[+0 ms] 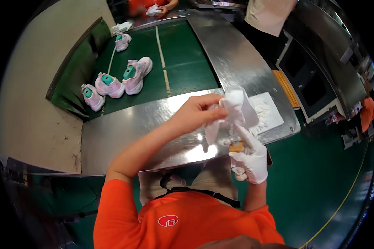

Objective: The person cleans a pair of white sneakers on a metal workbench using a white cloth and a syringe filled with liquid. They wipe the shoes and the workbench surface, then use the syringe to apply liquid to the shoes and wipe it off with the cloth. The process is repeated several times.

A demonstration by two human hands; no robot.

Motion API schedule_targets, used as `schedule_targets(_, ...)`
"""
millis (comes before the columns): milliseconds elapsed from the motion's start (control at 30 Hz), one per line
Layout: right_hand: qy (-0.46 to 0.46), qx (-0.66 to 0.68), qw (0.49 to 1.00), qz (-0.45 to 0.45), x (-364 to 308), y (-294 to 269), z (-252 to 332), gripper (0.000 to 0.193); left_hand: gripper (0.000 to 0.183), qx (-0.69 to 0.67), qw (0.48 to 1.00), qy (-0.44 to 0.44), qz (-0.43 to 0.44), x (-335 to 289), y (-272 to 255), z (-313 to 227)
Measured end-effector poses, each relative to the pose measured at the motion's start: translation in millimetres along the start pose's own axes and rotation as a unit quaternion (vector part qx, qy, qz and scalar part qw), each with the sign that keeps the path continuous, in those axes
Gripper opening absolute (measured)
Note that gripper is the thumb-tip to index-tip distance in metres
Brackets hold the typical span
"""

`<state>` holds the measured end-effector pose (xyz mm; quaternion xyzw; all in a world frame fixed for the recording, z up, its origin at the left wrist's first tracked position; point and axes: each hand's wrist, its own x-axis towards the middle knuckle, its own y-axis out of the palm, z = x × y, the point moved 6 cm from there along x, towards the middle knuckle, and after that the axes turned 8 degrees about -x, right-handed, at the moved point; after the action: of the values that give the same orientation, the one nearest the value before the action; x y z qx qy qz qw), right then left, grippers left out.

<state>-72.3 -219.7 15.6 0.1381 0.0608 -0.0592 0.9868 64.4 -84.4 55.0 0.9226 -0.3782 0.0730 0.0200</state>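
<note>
My left hand (198, 111), bare, pinches a thin, flexible white piece (238, 106) between thumb and fingers above the metal counter. It looks like cloth or paper; its exact kind does not show. To its right, my right hand (253, 159) wears a white glove. The gloved fingers are closed around a small yellow-brown block-like item (236, 147), and the extended index finger reaches the lower edge of the white piece. Beneath and beyond the hands, a white sheet or pad (270, 114) with crumpled white bits lies on the counter.
Several pink-and-white shoes (138, 74) with teal inserts stand on the green conveyor belt (183, 54) at left. Around it runs the metal counter (232, 45). A beige panel (41, 95) rises on the left. Across the belt, a co-worker's hands (164, 9) hold something white.
</note>
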Motion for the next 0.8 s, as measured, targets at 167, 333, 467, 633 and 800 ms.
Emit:
schedule_targets(167,-0.029,0.047,0.997,0.048,24.5,23.8,-12.1,0.071,0.022,0.051,0.991,0.117,-0.034,-14.0,-16.9,-15.0)
schedule_targets(333,-0.010,0.119,0.992,0.039,27.5,24.3,-19.4,0.069,0.015,0.089,0.982,0.161,-0.042,-3.4,-19.7,-7.2)
schedule_targets(467,-0.054,0.147,0.987,-0.034,41.1,9.7,-26.1,0.065,0.016,0.125,0.983,0.123,-0.046,39.2,-11.2,6.3)
schedule_targets(633,-0.110,0.162,0.966,-0.170,44.3,-17.7,-32.7,0.063,0.024,0.337,0.926,0.155,-0.067,130.7,-23.5,35.3)
schedule_targets(800,-0.098,0.060,0.960,-0.257,47.1,-54.2,-33.9,0.055,0.054,0.474,0.871,0.023,0.131,162.4,12.7,65.0)
